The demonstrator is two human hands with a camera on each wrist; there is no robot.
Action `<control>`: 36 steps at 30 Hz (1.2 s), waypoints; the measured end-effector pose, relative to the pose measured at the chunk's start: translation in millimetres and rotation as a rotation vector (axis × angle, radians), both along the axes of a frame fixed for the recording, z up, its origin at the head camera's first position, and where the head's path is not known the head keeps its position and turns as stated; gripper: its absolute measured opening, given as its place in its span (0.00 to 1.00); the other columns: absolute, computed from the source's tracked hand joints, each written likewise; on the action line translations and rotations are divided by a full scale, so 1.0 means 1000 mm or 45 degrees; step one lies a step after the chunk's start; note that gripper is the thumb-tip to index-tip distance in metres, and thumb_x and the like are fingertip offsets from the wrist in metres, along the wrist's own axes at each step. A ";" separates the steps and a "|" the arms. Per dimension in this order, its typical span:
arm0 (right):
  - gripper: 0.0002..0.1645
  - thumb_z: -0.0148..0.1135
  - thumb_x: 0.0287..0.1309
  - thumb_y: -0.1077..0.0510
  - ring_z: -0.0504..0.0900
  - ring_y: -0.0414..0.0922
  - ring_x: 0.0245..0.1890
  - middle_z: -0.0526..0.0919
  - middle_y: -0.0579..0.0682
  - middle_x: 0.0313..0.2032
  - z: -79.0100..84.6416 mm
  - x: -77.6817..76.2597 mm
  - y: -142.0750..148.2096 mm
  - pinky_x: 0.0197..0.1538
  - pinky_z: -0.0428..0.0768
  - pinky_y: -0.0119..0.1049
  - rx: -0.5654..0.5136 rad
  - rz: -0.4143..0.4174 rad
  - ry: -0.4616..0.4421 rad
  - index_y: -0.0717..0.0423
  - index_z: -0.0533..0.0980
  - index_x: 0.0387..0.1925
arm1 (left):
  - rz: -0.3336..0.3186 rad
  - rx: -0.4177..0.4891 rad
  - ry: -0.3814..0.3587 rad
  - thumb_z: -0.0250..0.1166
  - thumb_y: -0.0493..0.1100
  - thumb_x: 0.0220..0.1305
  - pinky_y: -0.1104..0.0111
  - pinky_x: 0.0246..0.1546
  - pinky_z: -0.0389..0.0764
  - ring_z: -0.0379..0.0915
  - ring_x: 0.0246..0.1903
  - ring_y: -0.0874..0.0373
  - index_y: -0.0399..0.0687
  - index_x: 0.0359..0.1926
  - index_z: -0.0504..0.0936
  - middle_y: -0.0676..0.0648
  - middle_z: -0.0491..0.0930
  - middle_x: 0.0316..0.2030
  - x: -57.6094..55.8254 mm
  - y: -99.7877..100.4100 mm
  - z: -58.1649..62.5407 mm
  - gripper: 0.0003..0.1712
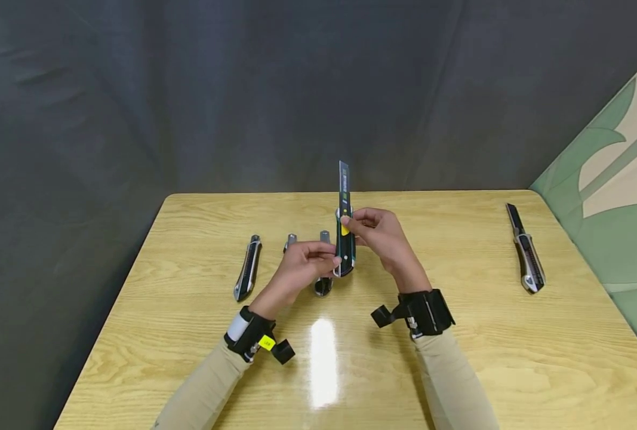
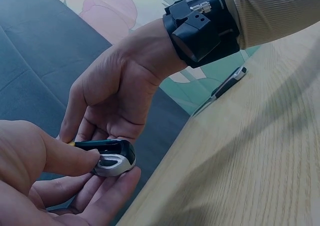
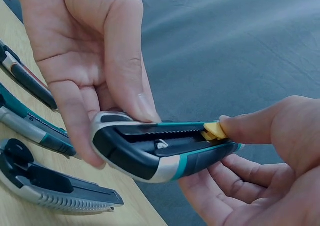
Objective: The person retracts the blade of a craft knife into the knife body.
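Observation:
Upright above the table, a utility knife with a black, teal and silver handle is held between both hands, its long dark blade extended upward. My left hand pinches the butt end between thumb and fingers. Higher up, my right hand grips the handle, its thumb on the yellow slider. The right wrist view shows the slider at the far end of the handle's toothed slot. In the left wrist view the knife's silver end loop lies by the left thumb, and most of the handle is hidden.
More utility knives lie on the wooden table: one at left, another partly hidden behind my left hand, one beneath the hands, and one at far right. A dark curtain hangs behind the table.

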State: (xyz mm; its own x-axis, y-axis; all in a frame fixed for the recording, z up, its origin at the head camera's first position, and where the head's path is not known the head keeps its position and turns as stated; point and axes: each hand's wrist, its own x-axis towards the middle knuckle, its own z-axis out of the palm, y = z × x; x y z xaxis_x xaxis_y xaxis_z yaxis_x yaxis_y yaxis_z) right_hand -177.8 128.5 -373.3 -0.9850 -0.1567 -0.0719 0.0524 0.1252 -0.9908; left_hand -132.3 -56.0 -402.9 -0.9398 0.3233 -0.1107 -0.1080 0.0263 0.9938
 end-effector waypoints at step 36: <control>0.14 0.67 0.52 0.60 0.82 0.51 0.38 0.83 0.49 0.33 0.000 0.001 0.001 0.39 0.86 0.37 -0.074 0.082 -0.019 0.63 0.77 0.39 | 0.056 -0.002 0.006 0.65 0.36 0.58 0.51 0.43 0.84 0.80 0.33 0.50 0.41 0.45 0.81 0.41 0.81 0.38 -0.002 0.001 -0.006 0.13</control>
